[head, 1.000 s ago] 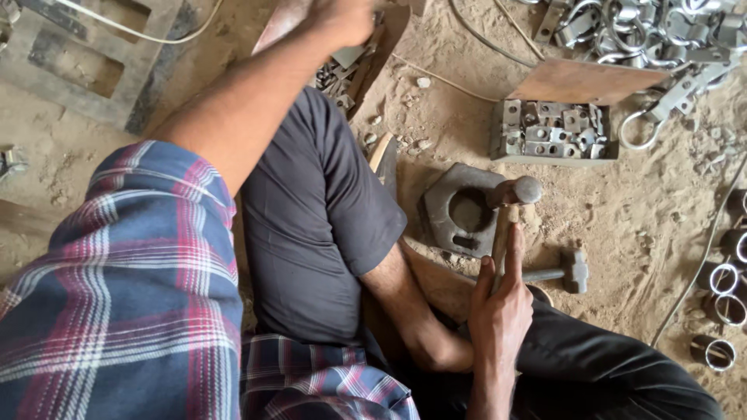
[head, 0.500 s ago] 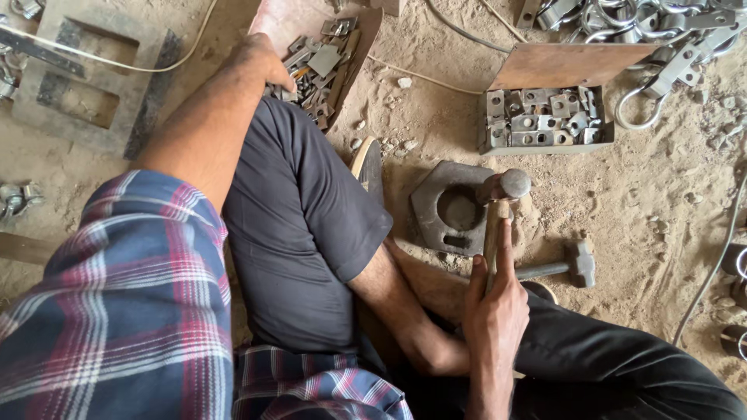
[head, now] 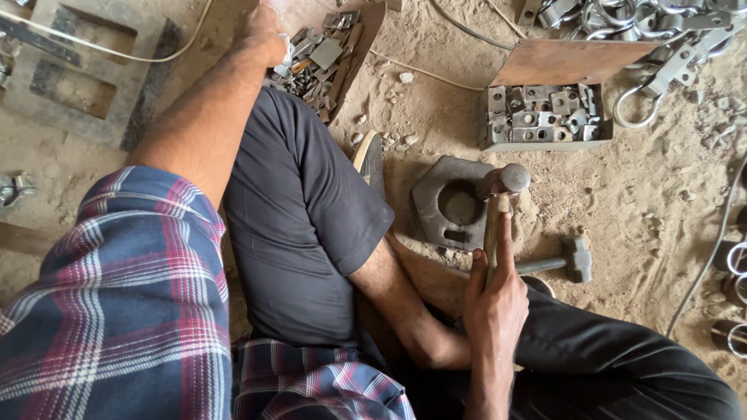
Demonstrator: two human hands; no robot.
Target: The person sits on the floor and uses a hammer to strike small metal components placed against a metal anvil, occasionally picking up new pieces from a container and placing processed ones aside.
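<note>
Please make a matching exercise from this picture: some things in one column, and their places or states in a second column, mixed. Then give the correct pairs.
Things:
1. right hand
2. left hand
3. second hammer
4. metal block with a round hole

Places or states:
A. lies loose on the sandy ground
B. grips a hammer's wooden handle
C. reaches into a tray of small metal pieces
D. sits under the held hammer's head

Pairs: 1-B, 2-C, 3-A, 4-D
</note>
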